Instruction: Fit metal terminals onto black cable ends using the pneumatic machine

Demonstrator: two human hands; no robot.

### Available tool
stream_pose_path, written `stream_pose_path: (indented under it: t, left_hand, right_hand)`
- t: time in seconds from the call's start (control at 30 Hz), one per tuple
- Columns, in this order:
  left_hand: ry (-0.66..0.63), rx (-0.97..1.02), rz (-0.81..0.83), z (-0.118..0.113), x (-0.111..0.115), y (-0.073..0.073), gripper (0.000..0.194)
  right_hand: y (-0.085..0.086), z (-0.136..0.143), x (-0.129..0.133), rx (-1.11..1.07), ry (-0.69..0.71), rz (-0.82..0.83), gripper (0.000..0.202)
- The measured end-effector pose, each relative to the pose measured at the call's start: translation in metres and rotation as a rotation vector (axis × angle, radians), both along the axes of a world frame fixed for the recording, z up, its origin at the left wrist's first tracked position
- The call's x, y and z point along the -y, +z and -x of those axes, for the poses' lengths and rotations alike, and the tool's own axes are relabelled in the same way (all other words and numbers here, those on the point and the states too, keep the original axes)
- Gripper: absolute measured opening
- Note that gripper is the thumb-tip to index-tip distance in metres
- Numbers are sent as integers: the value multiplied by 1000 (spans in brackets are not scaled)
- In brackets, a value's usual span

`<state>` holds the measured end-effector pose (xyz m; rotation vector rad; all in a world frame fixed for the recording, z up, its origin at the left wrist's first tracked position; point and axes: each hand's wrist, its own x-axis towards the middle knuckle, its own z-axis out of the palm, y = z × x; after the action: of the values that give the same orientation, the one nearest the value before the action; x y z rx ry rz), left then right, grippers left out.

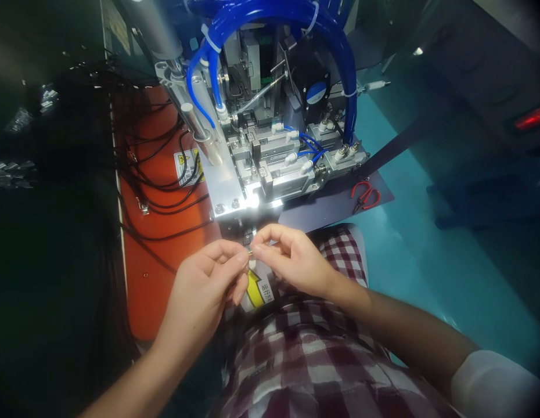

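Observation:
Both hands meet just in front of the machine, fingertips almost touching. My left hand (208,283) is closed in a pinch of thumb and forefinger. My right hand (297,259) pinches from the other side. Between the fingertips shows a tiny yellowish metal piece (250,253), too small to make out its kind. Right behind the fingers is the machine's metal fixture (252,200), brightly lit by a lamp. Below the hands lies a white label with a yellow arrow (255,290), partly covered by the left fingers.
Blue air hoses (270,13) arch over the pneumatic machine. Black cables (154,188) run across an orange board (152,302) at the left, which bears a warning label (186,165). Red-handled pliers (364,198) lie on the grey plate (313,216) at the right.

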<state>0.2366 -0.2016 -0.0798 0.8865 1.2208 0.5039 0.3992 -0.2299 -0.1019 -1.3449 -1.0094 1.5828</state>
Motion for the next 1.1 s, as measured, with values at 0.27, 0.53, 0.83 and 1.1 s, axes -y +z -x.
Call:
stream_pose_path:
  t: [0.27,0.53,0.83,1.1]
  left_hand:
    - [-73,-58,-70,3,1,-6,31]
    - [-143,-327,-604,-6,-1,4,13]
    - [-118,-275,-441,-17,-8,-5,21]
    - [-90,-219,3,-1,-14,-7,41]
  right_hand:
    - [5,2,2,379,-97,-434,12]
    - [-3,-3,-2,804,-164,-949,18]
    - [-6,-3,-3,20,-186,-149,22]
    - [-2,-15,-8,89,-40,-125,20]
